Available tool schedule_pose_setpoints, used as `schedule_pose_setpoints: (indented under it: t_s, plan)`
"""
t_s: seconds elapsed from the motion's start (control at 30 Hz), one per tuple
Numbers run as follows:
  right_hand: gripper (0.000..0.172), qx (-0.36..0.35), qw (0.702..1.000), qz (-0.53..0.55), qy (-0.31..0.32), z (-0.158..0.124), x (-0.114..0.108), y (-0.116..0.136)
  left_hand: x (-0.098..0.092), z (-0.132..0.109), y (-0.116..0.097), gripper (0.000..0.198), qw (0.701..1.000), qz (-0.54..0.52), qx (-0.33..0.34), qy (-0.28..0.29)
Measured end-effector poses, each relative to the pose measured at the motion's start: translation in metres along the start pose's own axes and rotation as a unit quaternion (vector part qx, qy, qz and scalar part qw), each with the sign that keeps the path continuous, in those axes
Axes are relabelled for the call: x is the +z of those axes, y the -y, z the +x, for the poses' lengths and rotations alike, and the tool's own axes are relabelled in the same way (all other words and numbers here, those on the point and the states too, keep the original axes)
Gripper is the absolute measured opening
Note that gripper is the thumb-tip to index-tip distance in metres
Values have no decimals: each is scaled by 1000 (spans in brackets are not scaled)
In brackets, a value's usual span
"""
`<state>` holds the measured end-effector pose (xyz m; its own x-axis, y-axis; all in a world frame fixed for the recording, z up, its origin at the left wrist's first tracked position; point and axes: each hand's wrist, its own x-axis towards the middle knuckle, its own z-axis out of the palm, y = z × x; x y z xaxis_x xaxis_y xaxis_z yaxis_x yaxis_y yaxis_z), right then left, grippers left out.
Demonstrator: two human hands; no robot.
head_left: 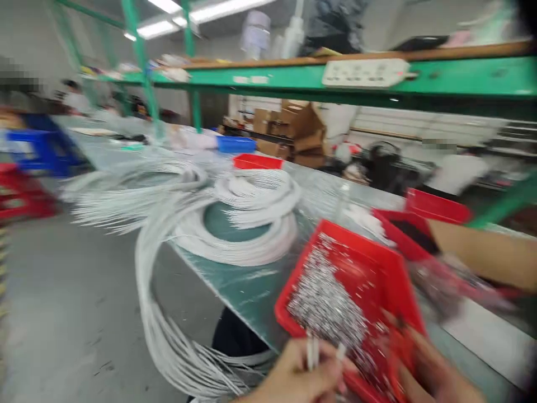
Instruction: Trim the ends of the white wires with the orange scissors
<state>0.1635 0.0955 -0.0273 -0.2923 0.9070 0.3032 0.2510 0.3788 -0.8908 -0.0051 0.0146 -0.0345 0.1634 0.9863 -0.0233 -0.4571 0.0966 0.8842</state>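
The picture is smeared by motion. My left hand (293,376), at the bottom middle, is closed in a pinch on the ends of a few white wires (312,351). My right hand (438,374) is at the bottom right, fingers against the near corner of a red tray (390,280); its grip is too blurred to read. The tray holds a heap of small silvery metal parts (327,302). Large coils of white wire (251,224) lie on the table (247,285), and a bundle (168,341) hangs over the table edge.
Another person's bare forearm (486,252) reaches in from the right over more red trays (436,206). A red bin (257,162) and a blue bin (235,144) stand further back. A green shelf (293,75) runs overhead, with cardboard boxes (300,126) behind.
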Motion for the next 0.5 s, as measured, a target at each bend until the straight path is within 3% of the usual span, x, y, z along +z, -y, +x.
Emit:
schedule_pose_setpoints:
  t_s: [0.1, 0.17, 0.27, 0.33, 0.4, 0.43, 0.5]
  plan:
    - [47, 57, 997, 45, -7, -18, -15, 3, 7, 1, -2, 54, 998, -4, -37, -46]
    - [50, 71, 994, 86, 3, -21, -15, 11, 7, -1, -7, 55, 997, 42, -57, -35]
    - [45, 77, 990, 115, 27, -25, -14, 27, 4, -7, -14, 52, 980, 192, -29, 47]
    - [44, 55, 991, 117, 39, -30, -17, 36, 2, -11, -17, 42, 934, 332, 17, 133]
    - [49, 24, 992, 107, 56, -36, -22, 41, -4, -13, -17, 37, 902, 400, 14, 162]
    - [53, 13, 992, 101, 72, -40, -24, 43, -7, -12, -16, 39, 912, 375, -18, 168]
    - [61, 23, 992, 92, 87, -48, -26, 44, -13, -11, -12, 42, 959, 202, -81, 183]
